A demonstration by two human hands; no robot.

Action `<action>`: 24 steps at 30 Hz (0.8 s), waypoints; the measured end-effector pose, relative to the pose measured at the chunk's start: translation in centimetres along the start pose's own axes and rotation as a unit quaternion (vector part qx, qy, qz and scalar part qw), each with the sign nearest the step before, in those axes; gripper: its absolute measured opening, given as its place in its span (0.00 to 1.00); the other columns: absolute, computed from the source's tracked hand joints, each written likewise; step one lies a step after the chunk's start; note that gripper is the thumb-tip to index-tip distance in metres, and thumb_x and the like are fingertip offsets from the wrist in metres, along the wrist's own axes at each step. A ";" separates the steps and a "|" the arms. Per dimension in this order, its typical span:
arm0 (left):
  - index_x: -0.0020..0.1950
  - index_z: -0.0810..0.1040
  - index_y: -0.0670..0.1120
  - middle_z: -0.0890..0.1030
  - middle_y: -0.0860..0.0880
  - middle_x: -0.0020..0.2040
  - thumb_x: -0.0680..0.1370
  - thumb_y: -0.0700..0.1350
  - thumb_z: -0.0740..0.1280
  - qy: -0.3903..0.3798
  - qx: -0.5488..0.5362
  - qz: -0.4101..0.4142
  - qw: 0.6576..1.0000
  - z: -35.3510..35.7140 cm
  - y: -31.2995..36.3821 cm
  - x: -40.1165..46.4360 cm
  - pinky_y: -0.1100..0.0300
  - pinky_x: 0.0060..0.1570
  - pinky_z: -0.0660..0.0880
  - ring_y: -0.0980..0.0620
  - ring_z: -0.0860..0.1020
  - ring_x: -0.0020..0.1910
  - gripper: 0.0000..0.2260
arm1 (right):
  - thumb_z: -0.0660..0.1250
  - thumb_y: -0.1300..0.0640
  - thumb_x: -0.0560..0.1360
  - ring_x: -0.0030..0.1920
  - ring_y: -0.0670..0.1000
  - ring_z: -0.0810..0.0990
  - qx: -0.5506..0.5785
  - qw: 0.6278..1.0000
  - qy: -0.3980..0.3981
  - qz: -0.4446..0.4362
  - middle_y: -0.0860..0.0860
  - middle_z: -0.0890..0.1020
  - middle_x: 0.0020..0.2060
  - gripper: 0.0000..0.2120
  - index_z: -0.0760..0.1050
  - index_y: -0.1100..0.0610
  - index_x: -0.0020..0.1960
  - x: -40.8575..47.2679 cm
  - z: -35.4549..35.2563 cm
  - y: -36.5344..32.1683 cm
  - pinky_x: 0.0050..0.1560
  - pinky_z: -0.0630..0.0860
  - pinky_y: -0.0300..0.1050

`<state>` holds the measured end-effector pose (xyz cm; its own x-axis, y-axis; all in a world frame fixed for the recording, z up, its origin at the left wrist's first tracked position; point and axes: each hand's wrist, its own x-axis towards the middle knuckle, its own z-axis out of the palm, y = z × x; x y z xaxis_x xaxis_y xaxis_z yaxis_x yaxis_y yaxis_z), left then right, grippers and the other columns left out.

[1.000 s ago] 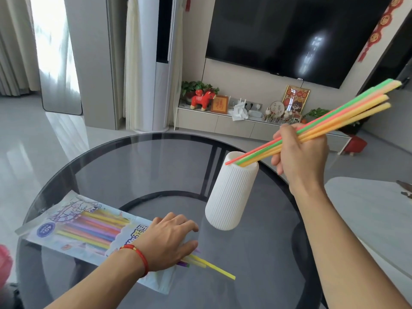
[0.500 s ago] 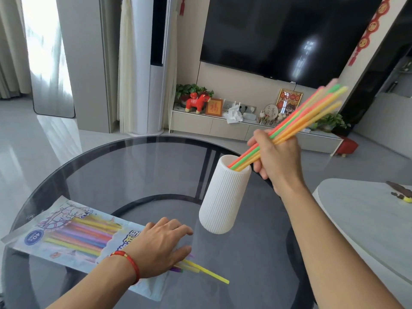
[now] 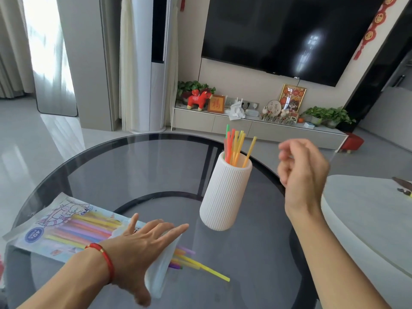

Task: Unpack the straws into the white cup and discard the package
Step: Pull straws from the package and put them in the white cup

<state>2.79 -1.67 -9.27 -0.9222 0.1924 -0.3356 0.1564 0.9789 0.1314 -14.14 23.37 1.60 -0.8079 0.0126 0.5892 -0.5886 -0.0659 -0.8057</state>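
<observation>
A ribbed white cup (image 3: 225, 192) stands upright on the round dark glass table (image 3: 133, 166). Several coloured straws (image 3: 235, 146) stick out of its mouth. To the right of the cup my right hand (image 3: 301, 168) hovers, blurred, fingers loosely curled, holding nothing. My left hand (image 3: 142, 244) lies flat with spread fingers on the open end of the printed straw package (image 3: 64, 230) at the table's front left. More straws show through the package, and a few straws (image 3: 196, 264) poke out of its opening onto the glass.
A pale rounded table (image 3: 367, 215) stands close on the right with a small tool (image 3: 403, 188) on it. Behind are a low TV cabinet (image 3: 214, 123) with ornaments and plants, a wall TV and a tall white floor unit (image 3: 153, 85).
My right hand lowered the bundle of straws into the white cup, let go and pulled away to the right. The left hand stayed on the package.
</observation>
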 end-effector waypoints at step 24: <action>0.81 0.50 0.54 0.74 0.56 0.67 0.68 0.69 0.66 0.311 -0.007 0.025 0.950 -0.5 1.7 0.6 0.56 0.60 0.75 0.53 0.74 0.61 0.48 | 0.66 0.44 0.84 0.30 0.54 0.80 -0.050 0.867 -0.303 0.393 0.57 0.87 0.45 0.15 0.77 0.56 0.55 -13.9 4.6 6.2 0.25 0.75 0.46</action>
<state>2.34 0.03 -8.76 -0.9447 0.1567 0.2879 0.2053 0.9676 0.1468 -6.44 18.23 -11.24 -0.8145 -0.5259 -0.2449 0.1127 0.2708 -0.9560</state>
